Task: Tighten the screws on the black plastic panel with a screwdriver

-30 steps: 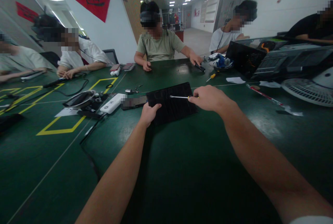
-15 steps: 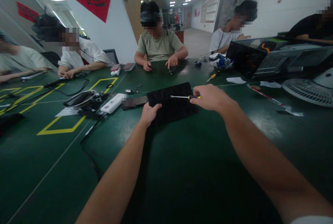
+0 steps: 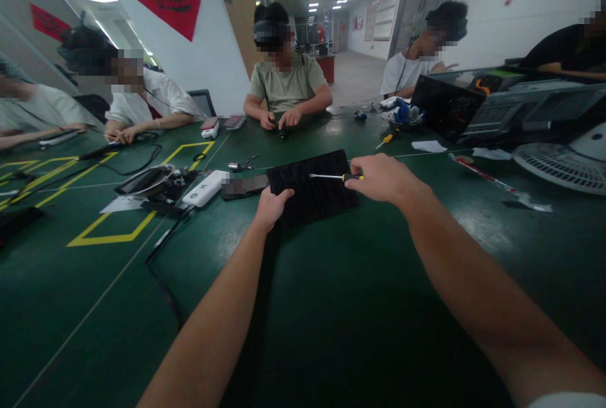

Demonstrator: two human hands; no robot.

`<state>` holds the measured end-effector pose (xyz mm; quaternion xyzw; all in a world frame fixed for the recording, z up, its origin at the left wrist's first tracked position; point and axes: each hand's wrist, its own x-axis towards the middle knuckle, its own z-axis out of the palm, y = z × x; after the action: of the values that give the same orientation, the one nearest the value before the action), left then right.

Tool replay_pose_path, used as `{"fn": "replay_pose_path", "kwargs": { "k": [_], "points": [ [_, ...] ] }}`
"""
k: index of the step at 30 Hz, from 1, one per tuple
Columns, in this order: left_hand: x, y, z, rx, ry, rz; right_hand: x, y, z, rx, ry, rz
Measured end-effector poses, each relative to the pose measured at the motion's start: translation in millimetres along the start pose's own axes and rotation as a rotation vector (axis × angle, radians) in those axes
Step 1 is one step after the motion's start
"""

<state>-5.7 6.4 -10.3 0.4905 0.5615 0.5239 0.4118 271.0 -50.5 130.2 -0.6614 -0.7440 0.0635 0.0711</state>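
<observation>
A flat black rectangular panel [image 3: 315,199] is tilted above the green table, its exact kind unclear. My left hand [image 3: 273,207] is closed on its left edge, thumb on the upper face and the other fingers hidden beneath. In my right hand [image 3: 381,177] is a screwdriver [image 3: 331,177] with a yellow and black handle, pinched in the fingers. Its metal shaft points left across the panel, the tip over the panel's middle; whether the tip touches cannot be made out. A dark phone-like object [image 3: 243,187] lies just left of the panel.
A white power bank [image 3: 206,189] and a pile of parts with cables [image 3: 151,184] lie at left. Another screwdriver [image 3: 385,141], a computer case [image 3: 525,108] and a fan [image 3: 568,158] are at right. Across the table [image 3: 331,307] sits a person [image 3: 288,83]; others sit either side.
My hands, the panel and the screwdriver look the same. The person opposite has brought one hand and a small dark object leftward, nearer the other hand.
</observation>
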Motion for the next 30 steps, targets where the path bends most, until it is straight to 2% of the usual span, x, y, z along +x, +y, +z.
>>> {"fn": "replay_pose_path", "kwargs": {
  "k": [15, 30],
  "points": [
    [-7.1, 8.6, 3.2, -0.002, 0.019, 0.000, -0.1, -1.2, 0.0, -0.035, -0.022, -0.007],
    [-3.7, 4.5, 1.2, -0.008, -0.002, -0.003, 1.3, -0.7, 0.9, -0.044, -0.089, -0.012]
  ]
}}
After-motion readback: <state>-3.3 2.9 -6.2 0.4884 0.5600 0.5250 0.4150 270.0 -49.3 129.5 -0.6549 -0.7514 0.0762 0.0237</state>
